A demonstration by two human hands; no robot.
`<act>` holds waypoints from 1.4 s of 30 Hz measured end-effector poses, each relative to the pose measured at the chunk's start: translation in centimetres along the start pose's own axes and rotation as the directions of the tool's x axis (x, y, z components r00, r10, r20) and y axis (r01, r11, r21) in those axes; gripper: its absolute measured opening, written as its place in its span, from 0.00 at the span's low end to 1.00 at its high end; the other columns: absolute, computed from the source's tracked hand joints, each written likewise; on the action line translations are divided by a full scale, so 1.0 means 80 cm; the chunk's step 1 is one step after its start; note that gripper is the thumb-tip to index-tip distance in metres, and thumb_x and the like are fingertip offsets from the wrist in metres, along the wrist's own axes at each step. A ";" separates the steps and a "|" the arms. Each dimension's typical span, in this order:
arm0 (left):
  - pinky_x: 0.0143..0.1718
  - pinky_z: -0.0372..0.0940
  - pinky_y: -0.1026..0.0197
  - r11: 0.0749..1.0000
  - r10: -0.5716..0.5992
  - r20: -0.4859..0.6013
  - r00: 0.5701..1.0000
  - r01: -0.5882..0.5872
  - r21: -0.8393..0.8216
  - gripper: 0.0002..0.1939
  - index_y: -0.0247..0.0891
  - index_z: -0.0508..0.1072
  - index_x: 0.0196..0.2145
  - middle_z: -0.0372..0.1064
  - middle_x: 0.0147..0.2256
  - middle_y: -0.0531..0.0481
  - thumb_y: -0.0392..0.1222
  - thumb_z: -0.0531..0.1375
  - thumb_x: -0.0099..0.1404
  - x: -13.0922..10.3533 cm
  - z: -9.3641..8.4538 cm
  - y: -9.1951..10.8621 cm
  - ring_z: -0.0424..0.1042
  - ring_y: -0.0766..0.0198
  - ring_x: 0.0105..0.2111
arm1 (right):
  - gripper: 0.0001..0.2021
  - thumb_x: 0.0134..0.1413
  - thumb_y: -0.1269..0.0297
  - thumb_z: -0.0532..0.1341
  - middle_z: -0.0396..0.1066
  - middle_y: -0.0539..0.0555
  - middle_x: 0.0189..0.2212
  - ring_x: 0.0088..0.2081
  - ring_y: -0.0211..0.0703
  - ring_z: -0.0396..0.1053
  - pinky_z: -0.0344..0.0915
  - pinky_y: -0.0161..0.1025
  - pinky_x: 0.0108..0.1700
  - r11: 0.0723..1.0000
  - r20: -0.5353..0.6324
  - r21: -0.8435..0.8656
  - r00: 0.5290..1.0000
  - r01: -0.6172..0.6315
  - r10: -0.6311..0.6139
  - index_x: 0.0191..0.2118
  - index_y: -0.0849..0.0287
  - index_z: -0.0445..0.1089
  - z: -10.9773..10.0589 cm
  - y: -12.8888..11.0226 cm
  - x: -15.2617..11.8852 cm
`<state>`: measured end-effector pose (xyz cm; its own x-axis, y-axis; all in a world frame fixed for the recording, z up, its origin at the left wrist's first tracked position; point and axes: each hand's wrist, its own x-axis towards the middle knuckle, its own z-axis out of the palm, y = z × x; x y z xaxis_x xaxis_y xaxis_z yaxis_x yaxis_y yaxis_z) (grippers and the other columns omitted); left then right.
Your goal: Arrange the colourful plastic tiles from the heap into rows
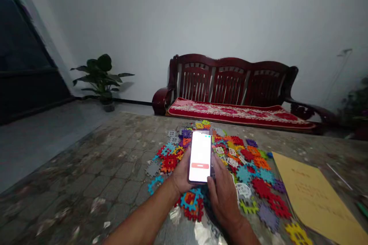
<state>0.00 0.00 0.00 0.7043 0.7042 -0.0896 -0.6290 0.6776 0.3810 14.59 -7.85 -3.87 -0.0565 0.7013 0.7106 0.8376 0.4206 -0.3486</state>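
Note:
A phone (200, 157) with a bright white screen and a red button is held upright near the middle of the view. My left hand (181, 172) grips it from the left side and underneath. At its lower right edge is my right hand (222, 187), fingers extended, the thumb touching the phone's lower right corner. Many coloured interlocking plastic pieces (261, 187) lie spread on the surface beneath and around both hands, partly hidden by the hands and the phone.
A yellow sheet with handwriting (316, 195) lies at the right, a thin white stick (339, 176) beside it. Behind stands a dark red wooden bench (230, 80) with a patterned red cover (230, 111). A potted plant (100, 76) is at the back left.

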 end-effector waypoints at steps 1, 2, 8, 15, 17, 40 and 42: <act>0.49 0.71 0.53 1.000 -0.004 0.009 1.000 0.004 0.002 0.34 0.26 0.77 0.58 0.85 0.38 0.38 0.61 0.55 0.72 -0.001 -0.002 0.000 0.84 0.52 0.36 | 0.30 0.74 0.63 0.50 0.55 0.60 0.72 0.71 0.55 0.56 0.63 0.58 0.65 1.000 0.002 0.003 1.000 -0.001 0.001 0.76 0.53 0.45 0.001 0.000 -0.001; 0.50 0.71 0.53 1.000 -0.008 0.015 1.000 0.008 0.004 0.34 0.26 0.76 0.58 0.85 0.39 0.38 0.61 0.56 0.72 -0.001 -0.003 0.000 0.84 0.52 0.37 | 0.30 0.74 0.63 0.50 0.55 0.59 0.72 0.71 0.55 0.56 0.63 0.58 0.65 1.000 0.004 0.005 1.000 -0.003 0.003 0.76 0.53 0.45 0.001 0.000 -0.001; 0.52 0.70 0.51 0.999 -0.034 0.013 0.999 0.034 -0.002 0.37 0.26 0.75 0.60 0.85 0.41 0.36 0.63 0.54 0.72 -0.004 -0.007 0.000 0.84 0.49 0.41 | 0.30 0.74 0.62 0.50 0.56 0.60 0.72 0.70 0.56 0.57 0.63 0.60 0.65 1.000 0.021 0.020 0.999 -0.024 0.023 0.76 0.52 0.46 0.002 0.002 -0.004; 0.50 0.70 0.52 1.000 -0.013 -0.030 0.999 0.013 0.015 0.37 0.25 0.75 0.60 0.84 0.43 0.35 0.63 0.53 0.73 -0.004 -0.002 0.001 0.83 0.50 0.41 | 0.29 0.73 0.62 0.51 0.57 0.60 0.71 0.70 0.55 0.57 0.63 0.60 0.65 0.998 0.015 0.046 0.999 -0.039 0.039 0.75 0.51 0.47 0.003 0.003 -0.003; 0.49 0.71 0.53 1.000 -0.010 -0.043 0.999 0.011 0.012 0.36 0.25 0.75 0.59 0.85 0.43 0.35 0.62 0.54 0.73 -0.005 -0.002 0.001 0.84 0.51 0.39 | 0.29 0.73 0.62 0.51 0.59 0.60 0.71 0.70 0.56 0.59 0.64 0.60 0.65 0.998 0.003 0.051 0.999 -0.040 0.040 0.75 0.52 0.48 0.003 0.003 -0.002; 0.50 0.71 0.49 0.998 -0.063 0.098 0.993 0.062 0.016 0.39 0.26 0.74 0.60 0.82 0.49 0.30 0.65 0.53 0.71 -0.009 0.029 0.007 0.82 0.46 0.46 | 0.28 0.70 0.57 0.54 0.64 0.59 0.67 0.66 0.53 0.64 0.65 0.54 0.65 0.911 0.056 0.311 0.962 -0.270 0.266 0.71 0.54 0.57 -0.022 -0.004 0.028; 0.50 0.72 0.48 0.998 -0.053 0.097 0.994 0.050 0.031 0.40 0.25 0.74 0.60 0.82 0.48 0.30 0.66 0.53 0.71 -0.008 0.027 0.006 0.82 0.45 0.45 | 0.29 0.68 0.57 0.56 0.65 0.60 0.67 0.66 0.53 0.64 0.65 0.53 0.65 0.885 0.081 0.346 0.950 -0.312 0.303 0.71 0.54 0.57 -0.024 -0.008 0.034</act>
<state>-0.08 -0.60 2.22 0.7653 0.6434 -0.0200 -0.5823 0.7051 0.4047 14.91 -7.34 -0.54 0.1564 0.8399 0.5197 0.5709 0.3525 -0.7415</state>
